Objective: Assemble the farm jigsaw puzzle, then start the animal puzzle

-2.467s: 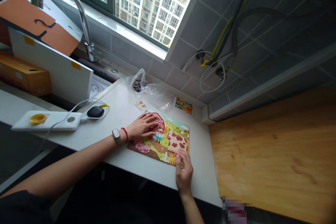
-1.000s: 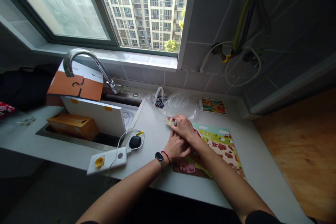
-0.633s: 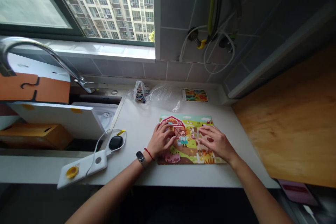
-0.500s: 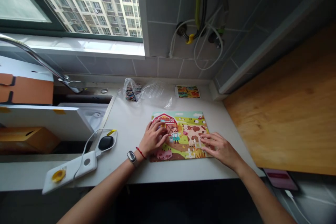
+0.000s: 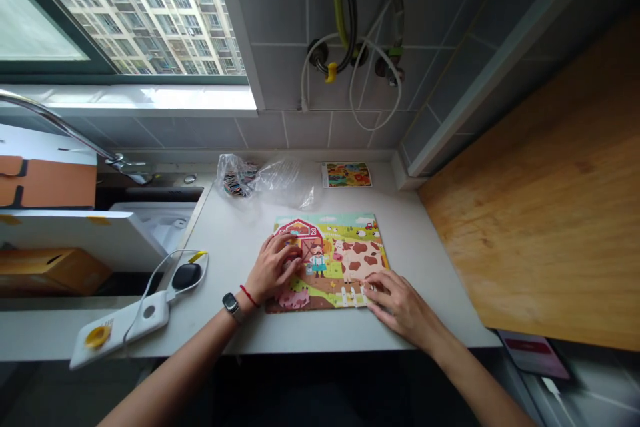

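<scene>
A farm jigsaw puzzle (image 5: 327,283) with a red barn, a farmer and a spotted cow lies on the white counter. My left hand (image 5: 274,265) rests on its left side, fingers loosely spread over the barn and nothing gripped. At the lower right corner, my right hand (image 5: 395,300) has its thumb and fingers closed around a puzzle piece (image 5: 363,293) with a white fence on it. That piece sits at the fence row along the bottom edge, partly covered by my fingertips.
Behind the puzzle are a clear plastic bag (image 5: 280,177) holding several pieces and a small picture card (image 5: 347,175). A power strip (image 5: 120,323) with a cable lies to the left, near the sink (image 5: 150,197). A wooden panel (image 5: 540,213) borders the right side.
My right hand has moved the fence piece down and left to the puzzle's bottom edge. My left hand stays on the barn side. The camera view has shifted slightly.
</scene>
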Demonstrator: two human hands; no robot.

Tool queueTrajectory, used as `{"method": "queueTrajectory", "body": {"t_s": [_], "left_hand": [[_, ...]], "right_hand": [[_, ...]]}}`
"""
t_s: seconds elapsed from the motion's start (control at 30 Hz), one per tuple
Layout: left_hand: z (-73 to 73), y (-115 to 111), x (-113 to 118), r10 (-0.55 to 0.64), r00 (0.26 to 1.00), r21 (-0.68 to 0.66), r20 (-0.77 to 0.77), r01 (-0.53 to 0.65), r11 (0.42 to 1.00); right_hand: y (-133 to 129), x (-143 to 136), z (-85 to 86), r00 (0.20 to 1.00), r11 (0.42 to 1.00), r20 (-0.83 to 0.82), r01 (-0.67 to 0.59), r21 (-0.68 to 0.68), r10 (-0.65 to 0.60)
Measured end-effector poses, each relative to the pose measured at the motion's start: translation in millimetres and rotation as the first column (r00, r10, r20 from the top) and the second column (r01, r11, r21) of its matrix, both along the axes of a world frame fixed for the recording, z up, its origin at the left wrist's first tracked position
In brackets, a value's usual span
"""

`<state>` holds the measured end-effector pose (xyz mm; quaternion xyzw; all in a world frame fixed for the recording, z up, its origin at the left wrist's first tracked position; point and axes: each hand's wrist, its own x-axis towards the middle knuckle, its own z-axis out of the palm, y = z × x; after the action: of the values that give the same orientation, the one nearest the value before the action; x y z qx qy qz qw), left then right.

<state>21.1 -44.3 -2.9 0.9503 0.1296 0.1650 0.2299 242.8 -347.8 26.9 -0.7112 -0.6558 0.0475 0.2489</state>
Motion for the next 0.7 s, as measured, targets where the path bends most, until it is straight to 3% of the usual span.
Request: {"method": "queueTrajectory", "body": {"t_s": [0.23,0.47,0.7], "left_hand": [[0.8,0.9,-0.4,-0.001,1.000,-0.007,-0.022,0.001,1.000],[2.4,0.3,-0.5,0.006,1.000,-0.014,-0.024,-0.006,1.000],[2.3,1.7,0.3,0.001,0.999,-0.014,-0.032,-0.002,1.000]], "right_hand": [[1.1,2.2,-2.9,1.000,1.000,0.007,-0.002,0.027,0.002],[-4.6,-6.5,-26.3,0.996,0.985,-0.022,0.089,0.145,-0.087],[-21.0,-27.7,-41.0,0.983,0.978,0.056,0.167,0.123,-0.175]]}}
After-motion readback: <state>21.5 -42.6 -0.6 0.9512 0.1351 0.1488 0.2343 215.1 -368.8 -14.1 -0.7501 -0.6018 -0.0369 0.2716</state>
